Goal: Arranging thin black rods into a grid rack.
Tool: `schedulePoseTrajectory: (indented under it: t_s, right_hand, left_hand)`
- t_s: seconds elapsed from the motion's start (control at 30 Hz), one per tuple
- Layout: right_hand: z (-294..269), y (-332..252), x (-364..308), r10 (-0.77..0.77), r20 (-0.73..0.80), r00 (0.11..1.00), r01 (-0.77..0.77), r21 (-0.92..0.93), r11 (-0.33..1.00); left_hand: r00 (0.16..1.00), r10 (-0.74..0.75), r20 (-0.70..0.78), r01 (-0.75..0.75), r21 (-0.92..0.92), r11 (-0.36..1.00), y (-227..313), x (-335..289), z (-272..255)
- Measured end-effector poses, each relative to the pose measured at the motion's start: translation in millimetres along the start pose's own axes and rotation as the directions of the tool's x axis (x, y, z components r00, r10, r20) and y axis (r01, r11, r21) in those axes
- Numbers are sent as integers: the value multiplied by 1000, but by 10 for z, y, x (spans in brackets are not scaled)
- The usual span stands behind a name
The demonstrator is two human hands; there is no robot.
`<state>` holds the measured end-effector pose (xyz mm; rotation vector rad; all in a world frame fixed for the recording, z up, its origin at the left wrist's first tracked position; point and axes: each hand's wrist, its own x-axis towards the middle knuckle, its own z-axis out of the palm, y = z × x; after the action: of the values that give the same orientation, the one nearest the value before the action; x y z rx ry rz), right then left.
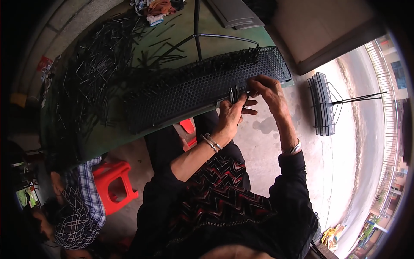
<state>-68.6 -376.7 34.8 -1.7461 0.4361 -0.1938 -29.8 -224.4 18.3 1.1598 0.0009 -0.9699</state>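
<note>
A red stool [101,190] stands on grey floor [262,159].

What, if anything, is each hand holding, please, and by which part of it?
The left hand holds some thin dark sticks, their ends poking out past the thumb, the gripped part hidden. Whether the right hand pinches anything cannot be told.

Dark-grey tray [194,90], green tabletop [103,140], red stool [110,172], red-and-black zigzag garment [230,200]

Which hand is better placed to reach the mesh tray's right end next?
Probably the right: the right hand is nearer that end of the mesh tray, while the left hand holds a bunch of thin dark pieces.
</note>
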Motion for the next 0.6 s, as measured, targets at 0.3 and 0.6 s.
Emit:
schedulePoseTrajectory:
  t_s: [0.3, 0.6]
  right_hand:
    - [-32, 46, -11, 20, 25, 999, -20, -5, 1000]
    - [-310, -32, 61, -126, -356, 926, 81, -138, 987]
  left_hand:
    - [988, 123, 94, -126, 31, 992, -60, 1, -39]
    - [1000, -1, -23, -1, -58, 998, -162, 151, -184]
